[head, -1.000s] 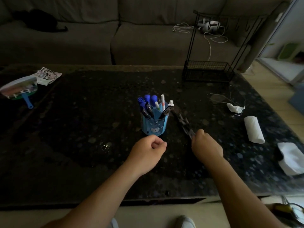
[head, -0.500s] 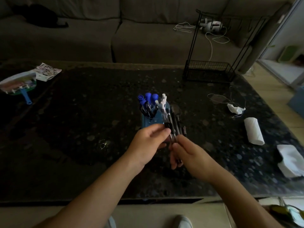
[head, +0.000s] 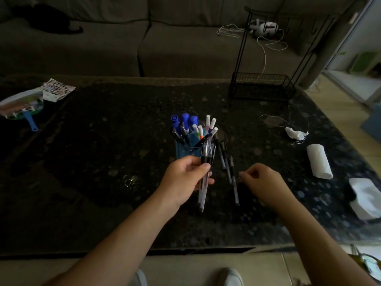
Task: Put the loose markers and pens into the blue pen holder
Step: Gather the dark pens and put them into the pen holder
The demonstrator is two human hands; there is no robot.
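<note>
1. Change: half a second ago both hands were together on one pen bundle in front of the blue pen holder (head: pixel 188 149). Now they're apart. The left hand (head: pixel 185 178) is clamped on a bundle of clear pens (head: pixel 204 182), thumb over the barrels, tips pointing down toward me.
2. The right hand (head: pixel 261 182) has let go and moved right. Its fingers are curled loosely, pinch end near the loose pens (head: pixel 232 172). Can't tell whether it grips anything; looks empty.
3. Loose pens: a few dark ones lie flat on the worktop (head: pixel 103 162), just right of the holder, between the two hands, roughly parallel.
4. Holder sits mid-worktop, upright, already stocked: blue-capped markers (head: pixel 185 120) left, white-capped markers (head: pixel 208 124) right.
5. Read: the bundle got split, so it's two loads now. Left drops its bundle in, right collects the rest. Task is mostly done.
6. Room: the bundle's top ends sit just in front of the holder's rim, so it's a short lift and tilt. Holder is crowded; risk of snagging the standing markers or tipping it.
7. Clear worktop all round the holder. The wire rack (head: pixel 261 87) and paper roll (head: pixel 318 162) are well apart to the right, the hand fan (head: pixel 22 106) far left. Near worktop edge is well behind the hands.
</note>
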